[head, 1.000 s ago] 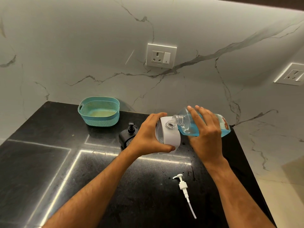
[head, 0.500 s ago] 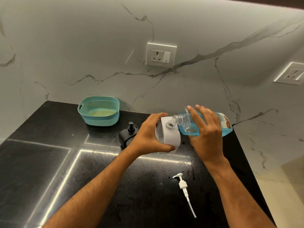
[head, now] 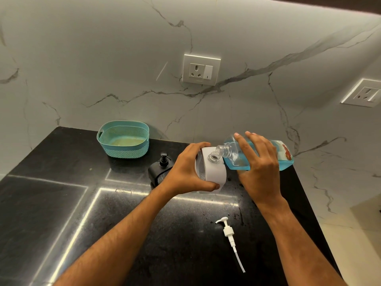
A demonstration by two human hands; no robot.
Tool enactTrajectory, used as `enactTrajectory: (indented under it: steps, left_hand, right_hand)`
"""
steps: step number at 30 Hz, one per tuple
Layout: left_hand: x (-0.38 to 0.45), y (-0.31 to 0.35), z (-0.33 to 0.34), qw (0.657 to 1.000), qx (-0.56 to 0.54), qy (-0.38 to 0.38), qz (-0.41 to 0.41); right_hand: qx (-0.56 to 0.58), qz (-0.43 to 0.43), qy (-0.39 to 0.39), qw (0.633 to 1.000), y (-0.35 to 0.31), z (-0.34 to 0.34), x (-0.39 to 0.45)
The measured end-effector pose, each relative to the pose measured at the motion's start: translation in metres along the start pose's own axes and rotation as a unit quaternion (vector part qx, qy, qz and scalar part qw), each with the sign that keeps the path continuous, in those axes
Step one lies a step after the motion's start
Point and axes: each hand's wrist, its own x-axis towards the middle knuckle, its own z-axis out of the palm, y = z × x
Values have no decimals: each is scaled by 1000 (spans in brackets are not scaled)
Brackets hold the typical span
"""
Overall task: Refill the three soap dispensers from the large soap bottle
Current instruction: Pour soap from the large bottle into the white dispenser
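Observation:
My left hand (head: pixel 186 171) grips a white soap dispenser (head: pixel 212 172) with its pump removed and its clear neck open on top. My right hand (head: pixel 258 166) holds the large clear soap bottle (head: pixel 237 159) of blue liquid, tipped nearly flat with its open mouth just above the dispenser's neck. No stream of soap is visible between them. A black soap dispenser (head: pixel 159 170) with its pump on stands just left of my left hand. The white pump (head: pixel 229 234) with its long tube lies on the black counter near the front.
A teal perforated basket (head: pixel 123 139) stands at the back of the black counter (head: pixel 51 203) against the marble wall. Two wall sockets (head: pixel 201 69) sit above. The counter's right edge (head: pixel 309 203) drops off to a light floor.
The big bottle's rear end has risen slightly, tipping it a little more toward the dispenser. Both hands have otherwise stayed in place.

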Motion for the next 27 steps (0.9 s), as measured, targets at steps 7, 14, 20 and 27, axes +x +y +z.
enactTrajectory:
  steps: [7,14,20,27]
  left_hand:
    - [0,0,-1,1000,4,-2,2]
    - [-1,-1,-1,1000,4,-1,5]
    - [-1,0,-1,1000,3,0,4]
    - [-1,0,0,1000,2,-3,1]
  right_hand:
    - [-10,-8,0,1000,-1,-4,1]
    - [-19,-17,3,1000,-1,-5,2]
    - [-23,-24,-1,999,0,-5,3]
    - [-28,-34,3,999,2,-6,3]
